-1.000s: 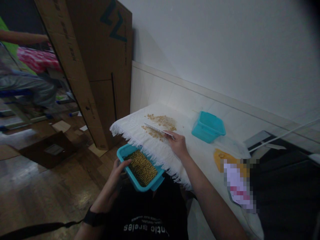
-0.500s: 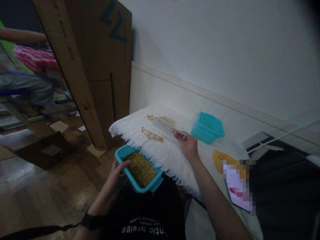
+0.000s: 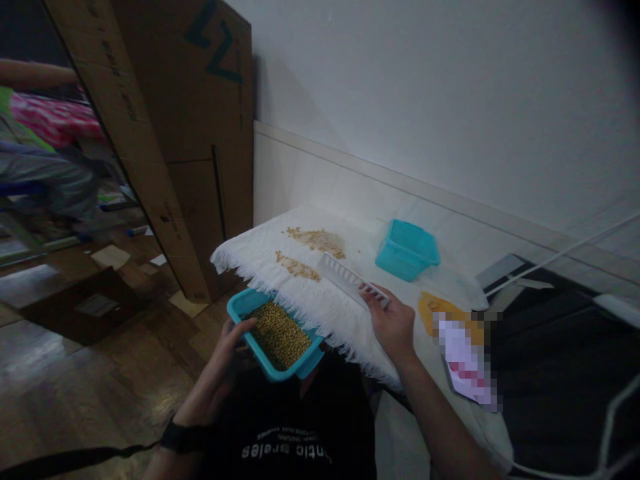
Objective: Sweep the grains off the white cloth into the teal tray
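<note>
My left hand (image 3: 235,343) grips the near-left rim of a blue plastic container (image 3: 273,370), its thumb over the edge. Yellowish beans (image 3: 283,333) fill part of this container, which is held just under the fringed edge of a white cloth (image 3: 345,320). In my right hand (image 3: 395,327) is a white plastic tray with a row of small compartments (image 3: 345,277), like an ice cube tray, tilted above the cloth. Two scattered patches of beans lie on the cloth: a farther patch (image 3: 320,240) and a nearer patch (image 3: 297,267), both left of the tray.
A second blue container (image 3: 407,250) stands near the wall. To its right lie a yellow item (image 3: 430,313) and a blurred-out packet (image 3: 463,360). A tall cardboard box (image 3: 195,133) rises at the left, with a person's arm (image 3: 40,73) beyond it. Cardboard pieces (image 3: 83,303) lie on the floor.
My right hand has drawn the white tray back toward me and to the right, away from the bean patches. The tray's compartments now show. My left hand still holds the container.
</note>
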`<state>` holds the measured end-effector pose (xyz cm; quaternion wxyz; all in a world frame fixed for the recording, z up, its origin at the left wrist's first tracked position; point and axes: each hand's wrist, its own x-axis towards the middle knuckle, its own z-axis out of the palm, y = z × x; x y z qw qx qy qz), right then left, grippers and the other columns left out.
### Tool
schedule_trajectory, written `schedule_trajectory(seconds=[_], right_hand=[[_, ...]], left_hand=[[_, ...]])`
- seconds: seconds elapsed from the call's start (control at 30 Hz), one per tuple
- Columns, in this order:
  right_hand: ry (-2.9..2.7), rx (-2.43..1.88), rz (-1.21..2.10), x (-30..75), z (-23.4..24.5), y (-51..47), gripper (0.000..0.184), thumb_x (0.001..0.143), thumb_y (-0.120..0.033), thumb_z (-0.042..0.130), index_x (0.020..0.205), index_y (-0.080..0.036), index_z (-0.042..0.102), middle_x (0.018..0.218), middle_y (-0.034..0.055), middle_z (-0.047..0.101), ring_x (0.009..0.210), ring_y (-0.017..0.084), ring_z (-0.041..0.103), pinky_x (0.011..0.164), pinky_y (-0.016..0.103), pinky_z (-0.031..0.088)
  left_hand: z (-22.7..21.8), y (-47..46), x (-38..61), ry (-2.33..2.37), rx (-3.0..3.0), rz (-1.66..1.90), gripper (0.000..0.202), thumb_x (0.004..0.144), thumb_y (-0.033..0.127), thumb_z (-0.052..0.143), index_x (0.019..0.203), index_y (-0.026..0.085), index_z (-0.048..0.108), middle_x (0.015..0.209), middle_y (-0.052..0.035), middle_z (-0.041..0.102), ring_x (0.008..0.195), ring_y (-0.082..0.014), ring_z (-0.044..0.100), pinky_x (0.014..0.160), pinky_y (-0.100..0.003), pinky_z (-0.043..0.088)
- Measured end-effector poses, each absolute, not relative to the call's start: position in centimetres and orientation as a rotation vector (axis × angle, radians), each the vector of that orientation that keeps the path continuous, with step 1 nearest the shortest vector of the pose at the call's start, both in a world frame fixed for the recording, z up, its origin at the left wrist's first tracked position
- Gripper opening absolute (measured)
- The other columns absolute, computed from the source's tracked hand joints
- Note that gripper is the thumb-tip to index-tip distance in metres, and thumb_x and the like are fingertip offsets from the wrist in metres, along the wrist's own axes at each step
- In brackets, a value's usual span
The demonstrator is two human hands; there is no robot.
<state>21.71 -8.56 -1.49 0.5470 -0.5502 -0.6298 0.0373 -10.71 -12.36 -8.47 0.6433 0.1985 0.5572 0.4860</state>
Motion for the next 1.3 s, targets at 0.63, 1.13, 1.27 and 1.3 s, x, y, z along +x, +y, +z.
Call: schedule_trajectory(seconds=[0.63, 1.13, 1.27, 1.3], right_hand=[[-1.401, -1.398, -0.094, 21.6, -0.6, -10.1, 0.068, 0.094, -0.086, 0.064, 0.080, -0.021, 0.079, 0.059, 0.0048, 0.074, 0.049, 0.022, 0.069, 0.050, 0.028, 0.051], [-1.439, -1.373, -0.058, 21.4, -0.4, -10.3, 0.066, 0.094, -0.085, 0.066, 0.079, -0.022, 0.079, 0.057, 0.0035, 0.073, 0.047, 0.020, 0.068, 0.049, 0.028, 0.051], [-1.459, -1.362, -0.060, 21.3, -0.3, -10.3, 0.064, 0.095, -0.082, 0.067, 0.079, -0.022, 0.080, 0.055, 0.0033, 0.072, 0.046, 0.020, 0.067, 0.048, 0.027, 0.051], [-1.462, -1.363, -0.057, 21.2, -0.3, -10.3, 0.063, 0.095, -0.082, 0.067, 0.079, -0.022, 0.080, 0.055, 0.0034, 0.072, 0.046, 0.020, 0.068, 0.048, 0.027, 0.052]], left_hand=[[-8.9, -12.2, -10.5, 1.292, 0.442, 1.100, 0.081, 0.078, 0.059, 0.092, 0.146, 0.033, 0.056, 0.107, -0.0083, 0.074, 0.082, -0.0286, 0.076, 0.074, -0.044, 0.065], [-8.2, -12.4, -10.1, 1.299, 0.425, 1.110, 0.075, 0.077, 0.054, 0.093, 0.141, 0.033, 0.059, 0.111, -0.0080, 0.073, 0.080, -0.0268, 0.075, 0.071, -0.042, 0.064], [-7.8, -12.5, -9.9, 1.293, 0.419, 1.118, 0.076, 0.078, 0.051, 0.093, 0.143, 0.033, 0.057, 0.118, -0.0091, 0.073, 0.082, -0.0275, 0.077, 0.071, -0.043, 0.065], [-7.8, -12.6, -9.9, 1.287, 0.424, 1.118, 0.075, 0.079, 0.051, 0.092, 0.143, 0.033, 0.057, 0.117, -0.0093, 0.073, 0.082, -0.0277, 0.077, 0.071, -0.042, 0.065]])
